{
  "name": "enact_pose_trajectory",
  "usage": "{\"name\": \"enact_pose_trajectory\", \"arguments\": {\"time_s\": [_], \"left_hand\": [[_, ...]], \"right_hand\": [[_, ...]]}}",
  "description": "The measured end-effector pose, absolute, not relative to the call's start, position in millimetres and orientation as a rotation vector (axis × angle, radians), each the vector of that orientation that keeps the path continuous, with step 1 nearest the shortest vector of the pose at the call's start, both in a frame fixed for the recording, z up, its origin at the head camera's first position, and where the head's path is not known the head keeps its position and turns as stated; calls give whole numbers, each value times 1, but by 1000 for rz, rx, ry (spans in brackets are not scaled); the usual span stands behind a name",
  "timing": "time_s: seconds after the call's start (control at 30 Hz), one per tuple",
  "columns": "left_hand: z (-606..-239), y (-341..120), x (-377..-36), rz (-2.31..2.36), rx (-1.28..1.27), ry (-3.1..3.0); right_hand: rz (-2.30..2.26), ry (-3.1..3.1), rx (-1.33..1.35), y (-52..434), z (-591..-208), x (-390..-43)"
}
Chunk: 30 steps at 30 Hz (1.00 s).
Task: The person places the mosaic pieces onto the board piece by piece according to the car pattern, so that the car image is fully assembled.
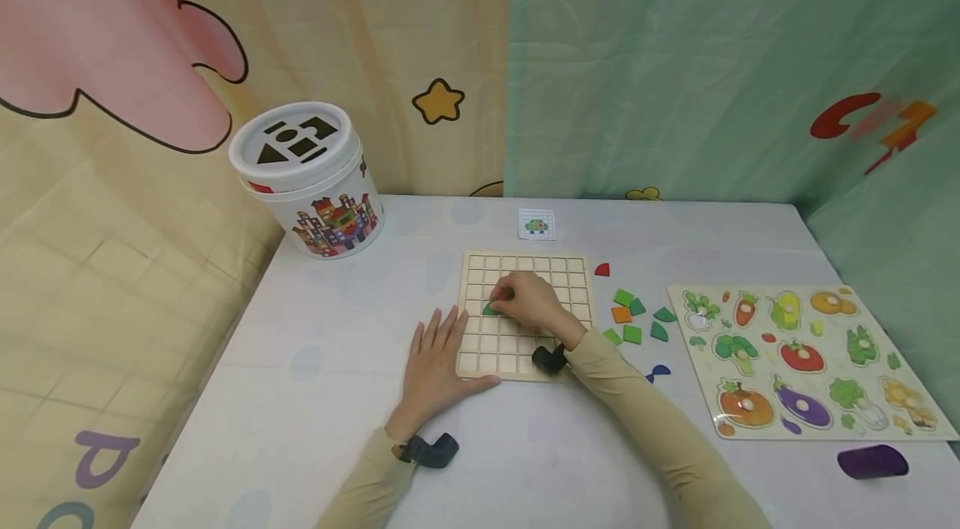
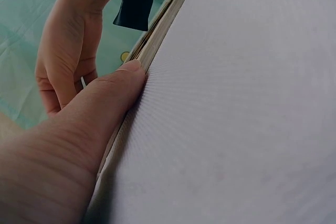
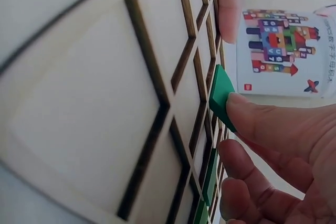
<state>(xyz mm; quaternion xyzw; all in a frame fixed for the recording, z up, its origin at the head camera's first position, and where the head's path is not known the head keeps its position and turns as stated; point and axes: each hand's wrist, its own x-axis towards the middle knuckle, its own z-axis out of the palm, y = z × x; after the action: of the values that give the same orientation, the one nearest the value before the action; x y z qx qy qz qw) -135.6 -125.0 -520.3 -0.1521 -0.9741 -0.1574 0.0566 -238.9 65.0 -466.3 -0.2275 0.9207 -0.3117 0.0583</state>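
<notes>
A wooden grid board (image 1: 480, 350) lies flat on the table, divided into square cells. Over its middle-left part, my right hand (image 1: 531, 300) pinches a green tile (image 3: 221, 95), thumb on its face. Other green tiles (image 3: 210, 179) sit in the grid beside the curled fingers in the right wrist view. My left hand (image 1: 437, 358) rests spread at the board's near left corner. Its fingers lie along the left side, and the thumb (image 2: 118, 80) presses the near edge.
Loose tiles, including an orange square (image 1: 622, 315) and a red quarter-round (image 1: 602, 270), lie right of the board. A pattern card (image 1: 536, 225) is behind it. A white bucket (image 1: 307, 179) stands back left; a vegetable puzzle (image 1: 757, 362) and purple piece (image 1: 873, 462) lie right.
</notes>
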Motion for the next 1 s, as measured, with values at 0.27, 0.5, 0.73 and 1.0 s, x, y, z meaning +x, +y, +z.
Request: {"name": "enact_pose_trajectory", "arguments": {"time_s": [0.27,0.5,0.73,1.0], "left_hand": [[-519,-126,-135,-461,-456,-2961],[-519,-125,-135,-454,-457,-2971],[-520,-126,-134,-466,-474,-2959],[-520,-126,-133,-446,-494,-2934]], "right_hand": [[-881,2795,-657,65,-462,-240],[-835,2821,-658,64,-461,-241],[-807,2848,-648,62,-462,-240],[-855,2780,-679,69,-461,-238]]}}
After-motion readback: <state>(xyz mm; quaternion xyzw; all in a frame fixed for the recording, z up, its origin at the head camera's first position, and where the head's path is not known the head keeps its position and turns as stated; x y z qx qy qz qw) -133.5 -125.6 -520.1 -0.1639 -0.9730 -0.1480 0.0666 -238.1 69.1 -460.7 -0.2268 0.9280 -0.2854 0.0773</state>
